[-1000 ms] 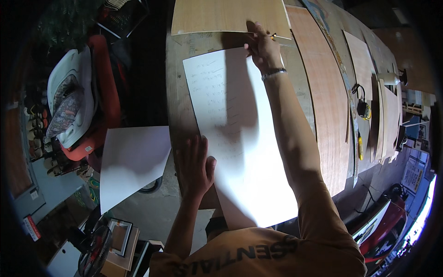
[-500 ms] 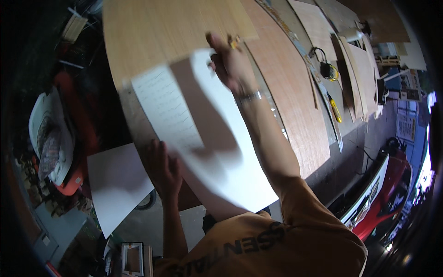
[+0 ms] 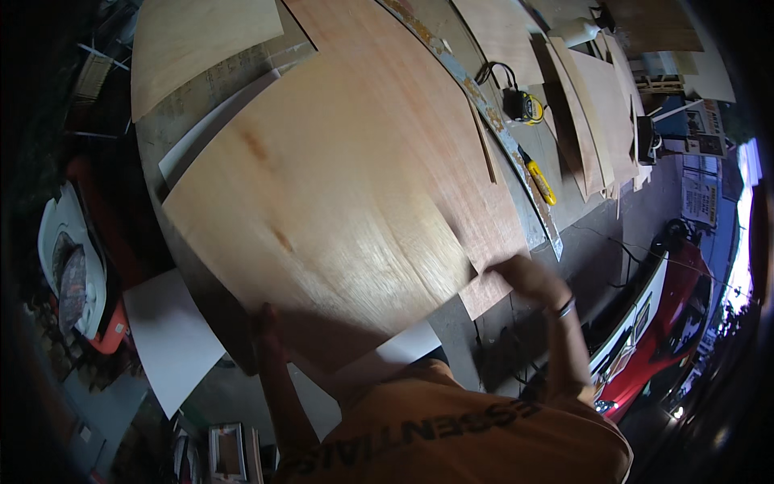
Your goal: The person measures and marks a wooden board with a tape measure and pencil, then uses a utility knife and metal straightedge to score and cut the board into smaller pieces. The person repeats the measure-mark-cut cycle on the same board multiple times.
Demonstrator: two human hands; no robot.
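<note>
A pale, thin plywood sheet (image 3: 322, 218) with two brown knot marks lies over a white sheet (image 3: 415, 345), whose edges show at the near and far-left sides. At the plywood's near-left edge, my left hand (image 3: 268, 339) is closed on the rim, dark in shadow, with some fingers hidden. My right hand (image 3: 524, 278) is closed at the near-right corner, slightly blurred. Beneath that corner runs a longer, reddish plywood sheet (image 3: 476, 202).
Another plywood sheet (image 3: 201, 48) lies at the far left. On the right are a long metal straightedge (image 3: 500, 121), a yellow utility knife (image 3: 538, 179), a tape measure (image 3: 524, 106) and stacked wood pieces (image 3: 592, 113). A white panel (image 3: 173, 335) stands left of the table.
The pale plywood now covers most of the white sheet, which lay exposed before. My right hand has come back from the far end to the near-right corner.
</note>
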